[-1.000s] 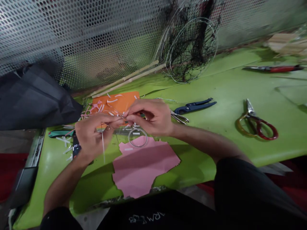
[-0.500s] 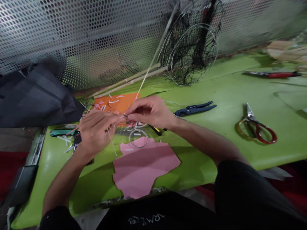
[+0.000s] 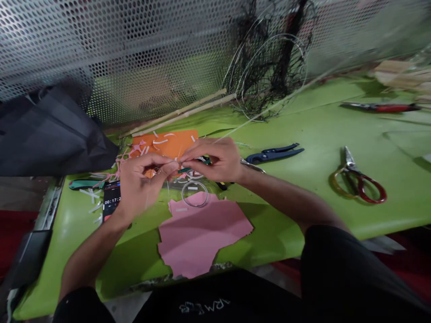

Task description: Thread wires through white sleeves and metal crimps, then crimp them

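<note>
In front of me, my left hand (image 3: 143, 179) and my right hand (image 3: 213, 159) meet fingertip to fingertip above the orange sheet. Both are closed in a pinch. A long thin pale strip (image 3: 266, 111) extends from my right hand toward the upper right, blurred by motion. What my left fingertips pinch is too small to make out. A thin strand (image 3: 169, 190) hangs below them. Under the hands lies the orange sheet (image 3: 182, 138) with white paper slips. Closer to me are a clear ring (image 3: 206, 196) and a pink cut sheet (image 3: 205, 237).
Dark blue pruners (image 3: 272, 153), scissors (image 3: 362, 181) and red-handled pliers (image 3: 387, 107) lie to the right. At left are a phone (image 3: 111, 202), a green-handled tool (image 3: 84, 184) and a black bag (image 3: 54, 134). Black netting (image 3: 266, 67) leans on the perforated metal panel (image 3: 151, 49).
The long pale strip has swung from steeply upright to slanting far right. My left hand has turned and moved slightly right, uncovering more of the phone. The fingertips remain together.
</note>
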`<state>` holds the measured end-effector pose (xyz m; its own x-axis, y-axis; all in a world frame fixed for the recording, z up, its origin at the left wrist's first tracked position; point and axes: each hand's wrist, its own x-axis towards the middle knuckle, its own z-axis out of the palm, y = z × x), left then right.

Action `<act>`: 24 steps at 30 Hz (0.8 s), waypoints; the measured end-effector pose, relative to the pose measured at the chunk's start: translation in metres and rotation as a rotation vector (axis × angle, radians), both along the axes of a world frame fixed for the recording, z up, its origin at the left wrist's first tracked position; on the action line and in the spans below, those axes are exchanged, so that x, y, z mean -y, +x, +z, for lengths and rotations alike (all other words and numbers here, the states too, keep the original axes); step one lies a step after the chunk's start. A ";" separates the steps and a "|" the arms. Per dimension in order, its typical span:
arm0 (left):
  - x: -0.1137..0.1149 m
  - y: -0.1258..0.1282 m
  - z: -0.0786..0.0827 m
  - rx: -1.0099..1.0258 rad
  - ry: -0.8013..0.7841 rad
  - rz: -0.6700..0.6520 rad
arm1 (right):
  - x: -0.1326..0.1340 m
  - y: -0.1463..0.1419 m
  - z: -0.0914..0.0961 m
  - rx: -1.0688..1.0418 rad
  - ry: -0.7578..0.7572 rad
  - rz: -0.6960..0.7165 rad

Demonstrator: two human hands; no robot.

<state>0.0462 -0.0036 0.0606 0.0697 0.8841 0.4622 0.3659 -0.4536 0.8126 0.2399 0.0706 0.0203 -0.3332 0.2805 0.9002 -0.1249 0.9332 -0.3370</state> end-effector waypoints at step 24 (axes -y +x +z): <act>-0.023 -0.039 -0.007 -1.293 1.327 -0.201 | 0.018 0.017 0.034 0.591 -0.400 -0.217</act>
<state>0.0070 0.0196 0.0531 0.9407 -0.0292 0.3380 0.2573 -0.5881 -0.7668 0.2565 0.0524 0.0543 -0.6302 0.6632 0.4038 0.3551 0.7086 -0.6097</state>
